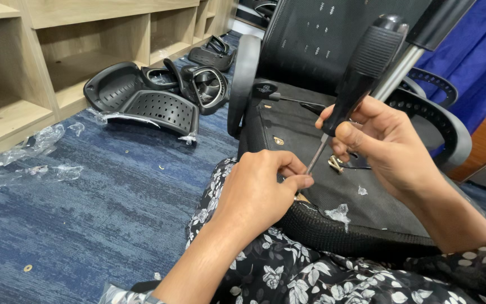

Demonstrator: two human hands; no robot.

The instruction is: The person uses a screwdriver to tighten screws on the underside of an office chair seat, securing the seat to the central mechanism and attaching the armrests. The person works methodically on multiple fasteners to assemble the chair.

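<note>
Both hands meet at the screwdriver (361, 67): right hand (378, 143) grips, left fingers (299, 181) pinch its tip.

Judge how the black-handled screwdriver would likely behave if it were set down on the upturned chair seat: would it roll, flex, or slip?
The screwdriver looks stiff: a straight metal shaft under a thick handle. Its rounded handle would probably let it roll on the sloping chair seat. The ribbed handle likely resists slipping in the right hand, while the left hand pinches near the tip.

Open blue carpet (85, 225) is left free on the left side. Passage ahead is blocked by the upturned chair seat (344, 197), its armrest (243, 79) and black plastic parts (153, 95).
</note>
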